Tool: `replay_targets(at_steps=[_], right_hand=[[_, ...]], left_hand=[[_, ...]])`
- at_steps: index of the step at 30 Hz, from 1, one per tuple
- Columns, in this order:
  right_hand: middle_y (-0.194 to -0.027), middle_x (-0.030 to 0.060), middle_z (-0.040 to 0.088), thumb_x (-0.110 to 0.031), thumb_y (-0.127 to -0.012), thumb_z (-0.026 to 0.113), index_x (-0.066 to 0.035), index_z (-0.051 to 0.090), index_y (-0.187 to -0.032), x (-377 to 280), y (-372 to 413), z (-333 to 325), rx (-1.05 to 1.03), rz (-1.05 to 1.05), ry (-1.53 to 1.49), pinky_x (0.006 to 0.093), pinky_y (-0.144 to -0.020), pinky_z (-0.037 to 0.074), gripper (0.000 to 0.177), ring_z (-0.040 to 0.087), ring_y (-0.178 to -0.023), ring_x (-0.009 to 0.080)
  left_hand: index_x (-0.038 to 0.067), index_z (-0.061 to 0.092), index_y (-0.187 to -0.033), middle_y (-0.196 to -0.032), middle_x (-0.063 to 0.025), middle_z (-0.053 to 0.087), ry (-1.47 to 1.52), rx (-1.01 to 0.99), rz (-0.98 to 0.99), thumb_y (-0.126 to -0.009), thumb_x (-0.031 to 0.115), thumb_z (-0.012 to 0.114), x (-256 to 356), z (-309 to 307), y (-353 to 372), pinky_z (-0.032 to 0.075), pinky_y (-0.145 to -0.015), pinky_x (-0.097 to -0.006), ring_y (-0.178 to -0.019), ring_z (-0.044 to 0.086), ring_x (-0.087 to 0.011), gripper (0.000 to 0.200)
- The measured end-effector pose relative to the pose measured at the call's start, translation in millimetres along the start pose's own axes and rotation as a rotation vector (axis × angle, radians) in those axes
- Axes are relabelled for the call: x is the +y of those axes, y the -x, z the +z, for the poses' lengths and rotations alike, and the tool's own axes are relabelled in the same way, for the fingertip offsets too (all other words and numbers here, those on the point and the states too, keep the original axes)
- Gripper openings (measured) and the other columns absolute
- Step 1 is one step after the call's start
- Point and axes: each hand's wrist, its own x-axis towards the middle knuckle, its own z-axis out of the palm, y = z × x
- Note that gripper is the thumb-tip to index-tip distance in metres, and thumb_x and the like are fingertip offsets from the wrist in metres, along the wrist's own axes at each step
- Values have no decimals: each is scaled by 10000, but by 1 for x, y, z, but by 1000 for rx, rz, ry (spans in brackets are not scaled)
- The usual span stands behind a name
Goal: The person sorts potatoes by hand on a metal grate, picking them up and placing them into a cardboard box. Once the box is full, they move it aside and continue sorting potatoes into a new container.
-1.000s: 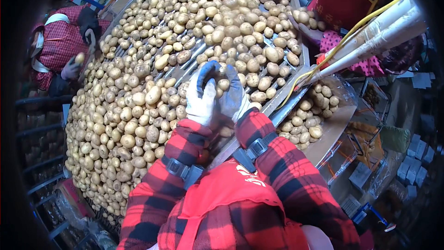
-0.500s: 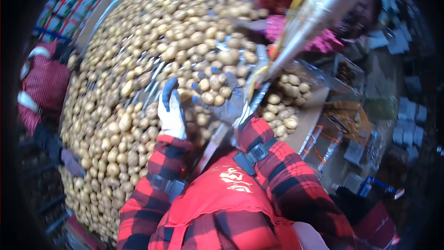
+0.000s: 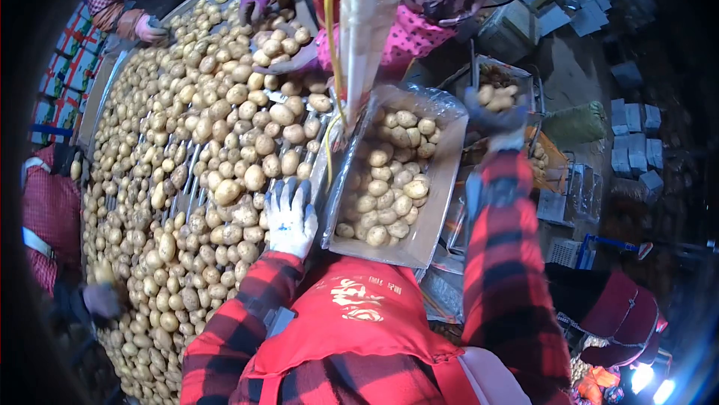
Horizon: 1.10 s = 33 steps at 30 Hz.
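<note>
One plastic-lined cardboard carton (image 3: 437,203) stands in front of the person, with more than twenty potatoes (image 3: 403,203) showing inside. Left of the carton, the roller surface (image 3: 193,159) bears loose potatoes too many to count. Of the person's two gloved hands, the left hand (image 3: 290,219) is just left of the carton, fingers extended, with nothing visible in its grasp; whether it touches the surface cannot be told. The right hand (image 3: 496,116), blurred, is right of the carton, partly open around a small cluster of potatoes (image 3: 498,98), their exact number unclear, in front of one crate (image 3: 529,94). At the carton's far end, one pale pole (image 3: 372,23) and one yellow cable (image 3: 335,45) block part of the view of a co-worker's two pink dotted sleeves (image 3: 419,38). Well right of the carton are one green sack (image 3: 573,122) and several pale blocks (image 3: 633,150).
</note>
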Motion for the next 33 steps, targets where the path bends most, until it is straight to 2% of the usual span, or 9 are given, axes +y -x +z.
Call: replay_targets(at_steps=[4, 6, 10, 13, 14, 18, 20, 26, 33], right_hand=[[-1199, 125, 725, -476, -1025, 622, -68, 677, -1252, -52, -49, -29, 13, 71, 235, 448, -1072, 530, 470, 668, -1159, 281], [-1237, 120, 712, -470, -1053, 608, -55, 702, -1263, -10, -24, 7, 500, 123, 332, 405, -1106, 505, 475, 662, -1188, 274], [-1275, 131, 713, -180, -1019, 690, -14, 649, -1376, 120, 57, 33, -236, -433, 1293, 389, -1092, 498, 396, 660, -1207, 286], [-1305, 146, 694, -126, -992, 702, -1, 647, -1346, 220, 111, 40, -335, -381, 1477, 423, -1075, 497, 379, 640, -1222, 303], [-1305, 162, 692, -135, -974, 715, -1, 649, -1342, 247, 128, 45, -491, -546, 1560, 441, -1073, 498, 397, 642, -1219, 327], [-1382, 217, 630, -201, -826, 782, -52, 638, -1387, 309, 184, 72, -996, -616, 1750, 556, -1148, 413, 598, 580, -1291, 424], [-1525, 209, 505, -322, -834, 782, -82, 527, -1509, 316, 198, 84, -1120, -514, 1915, 635, -1194, 301, 761, 436, -1430, 437], [-1647, 304, 274, -412, -747, 891, -151, 361, -1625, 390, 216, 113, -1211, -478, 1935, 637, -1221, 244, 1058, 280, -1491, 549], [-1701, 273, 178, -450, -805, 858, -286, 342, -1656, 437, 212, 140, -977, -458, 2145, 720, -1164, 239, 1009, 198, -1541, 545]], left_hand=[[108, 605, -1419, -1453, -205, 567, -29, 57, 2, -884, 249, 641, -5, 10, 2, 320, -1191, -654, -1375, 483, -456, 554], [90, 609, -1395, -1416, -203, 578, 17, 86, 13, -891, 226, 617, 2, -1, 0, 354, -1164, -617, -1354, 490, -447, 521], [148, 573, -1460, -1454, -170, 554, 15, 65, -35, -924, 261, 623, 5, -7, 1, 318, -1192, -624, -1399, 462, -434, 551], [148, 569, -1466, -1479, -164, 535, 70, 64, -44, -919, 279, 636, 2, -7, 5, 296, -1216, -634, -1428, 438, -435, 566], [142, 570, -1461, -1491, -166, 529, 99, 63, -35, -913, 283, 642, -3, -4, 9, 264, -1239, -649, -1458, 411, -439, 570], [144, 606, -1395, -1511, -147, 524, -46, -95, -75, -901, 322, 675, -28, -66, 50, 241, -1232, -703, -1507, 375, -427, 530], [187, 628, -1366, -1557, -79, 506, -169, -37, -95, -905, 317, 667, -61, -71, 87, 223, -1201, -750, -1529, 346, -409, 481], [265, 608, -1461, -1642, -107, 399, -164, -31, -517, -948, 473, 659, -94, -95, 165, 121, -1251, -709, -1549, 287, -423, 556], [198, 609, -1458, -1615, -105, 435, -224, 122, -808, -953, 417, 657, -146, -100, 160, 117, -1256, -710, -1536, 317, -361, 553]])
